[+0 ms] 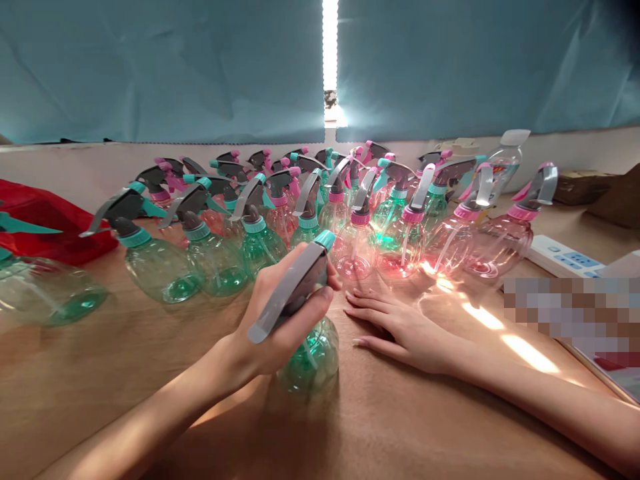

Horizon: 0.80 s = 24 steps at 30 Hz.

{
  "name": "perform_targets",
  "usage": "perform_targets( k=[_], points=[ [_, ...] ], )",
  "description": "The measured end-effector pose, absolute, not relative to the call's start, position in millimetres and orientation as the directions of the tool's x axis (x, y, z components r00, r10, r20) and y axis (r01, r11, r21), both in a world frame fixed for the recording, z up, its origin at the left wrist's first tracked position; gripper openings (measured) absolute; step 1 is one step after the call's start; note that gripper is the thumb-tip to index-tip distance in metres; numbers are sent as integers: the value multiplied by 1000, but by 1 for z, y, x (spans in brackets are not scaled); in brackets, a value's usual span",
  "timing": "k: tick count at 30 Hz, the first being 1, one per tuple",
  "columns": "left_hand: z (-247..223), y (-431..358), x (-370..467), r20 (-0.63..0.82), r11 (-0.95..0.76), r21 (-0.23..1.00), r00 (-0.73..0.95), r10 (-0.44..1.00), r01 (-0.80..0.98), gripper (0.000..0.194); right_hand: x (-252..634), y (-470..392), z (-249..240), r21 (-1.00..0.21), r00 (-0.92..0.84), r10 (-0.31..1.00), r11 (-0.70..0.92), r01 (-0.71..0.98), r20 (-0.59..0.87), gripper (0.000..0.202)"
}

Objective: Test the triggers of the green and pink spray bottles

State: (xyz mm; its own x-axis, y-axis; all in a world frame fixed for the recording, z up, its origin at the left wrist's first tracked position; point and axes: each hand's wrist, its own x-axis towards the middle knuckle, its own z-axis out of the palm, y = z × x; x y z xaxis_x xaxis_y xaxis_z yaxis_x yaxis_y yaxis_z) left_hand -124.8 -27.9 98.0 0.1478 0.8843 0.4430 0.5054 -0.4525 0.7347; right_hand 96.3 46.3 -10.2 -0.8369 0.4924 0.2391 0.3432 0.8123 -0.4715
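Observation:
My left hand (290, 300) is closed around the neck of a green spray bottle (313, 360) with a grey trigger head and a teal nozzle. The bottle is upright at the middle of the table; its collar is hidden behind my fingers. To the right of it, my right hand (400, 327) lies palm down on the wood with its fingers stretched out, holding nothing. Just beyond the hands stand a clear pink spray bottle (354, 250) and a green spray bottle (263, 247), part of a row of several more.
Several pink and green spray bottles crowd the back of the wooden table (165, 393). A red bag (55, 220) lies at the left. At the right are a white power strip (565, 257), a water bottle (506, 163) and a brown box (583, 187). Blue curtains (165, 67) hang behind.

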Motion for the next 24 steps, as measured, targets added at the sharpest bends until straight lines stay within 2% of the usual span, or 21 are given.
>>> perform_targets(
  k=[9, 16, 20, 24],
  points=[
    [91, -25, -122, 444, -444, 758, 121, 888, 478, 31, 97, 46, -4, -436, -873, 447, 836, 332, 193, 56],
    [91, -30, -124, 424, -431, 784, 121, 898, 448, 35, 91, 25, 20, -535, -847, 486, 785, 314, 216, 61],
    [90, -31, -127, 428, -440, 790, 130, 895, 427, 42, 75, 11, 33, -607, -826, 500, 750, 263, 261, 74],
    [87, -28, -129, 424, -425, 786, 109, 899, 449, 45, 53, 0, 38, -612, -770, 559, 736, 289, 309, 74]
  ],
)
